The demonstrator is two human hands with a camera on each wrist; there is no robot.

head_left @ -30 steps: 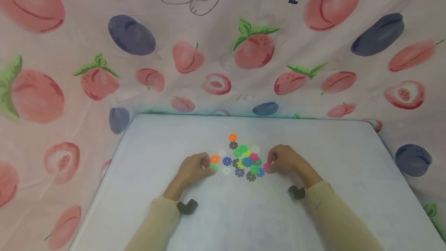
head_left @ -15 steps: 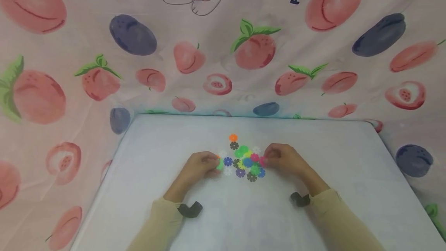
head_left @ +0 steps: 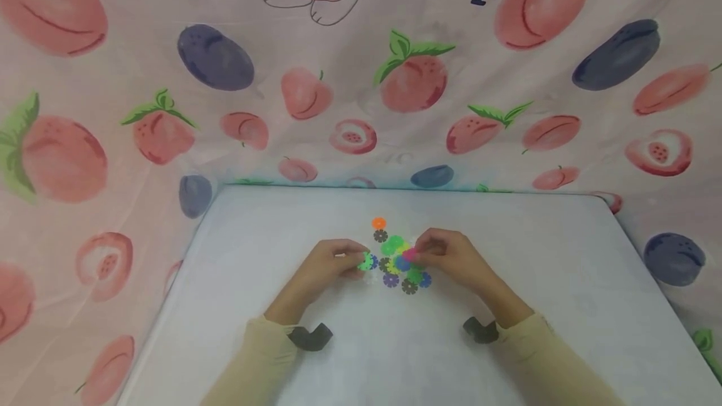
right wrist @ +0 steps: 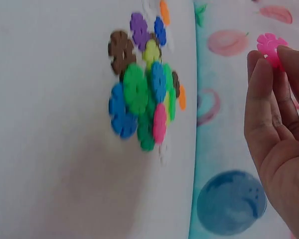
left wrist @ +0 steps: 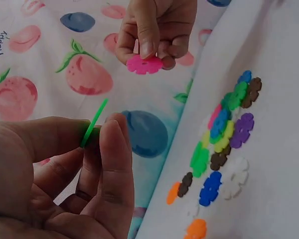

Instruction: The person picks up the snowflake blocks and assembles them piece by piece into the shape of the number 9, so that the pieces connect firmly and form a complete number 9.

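My left hand (head_left: 329, 263) pinches a green notched snowflake disc (left wrist: 94, 123) between thumb and fingers; in the left wrist view the disc shows edge-on. Facing it, my right hand (head_left: 458, 259) pinches a pink snowflake disc (right wrist: 270, 45) by its rim. Both discs are up off the table and apart from each other. Below the hands lies a loose pile of flat snowflake discs, among them a purple disc (left wrist: 242, 130), a blue disc (left wrist: 210, 188), a brown disc (right wrist: 121, 52) and another pink disc (right wrist: 160, 123). In the head view the hands cover part of the pile.
The white table (head_left: 361, 343) stretches around the pile. Beyond its back edge hangs a fruit-printed cloth (head_left: 350, 80). An orange disc (head_left: 379, 223) and a dark disc (head_left: 380, 236) lie behind the pile. A black strap end (head_left: 311, 337) sticks out from the left wrist.
Both hands have risen from beside the pile and moved inward, bringing the green and pink discs closer together. The left hand's disc has tilted up. The pile looks unmoved.
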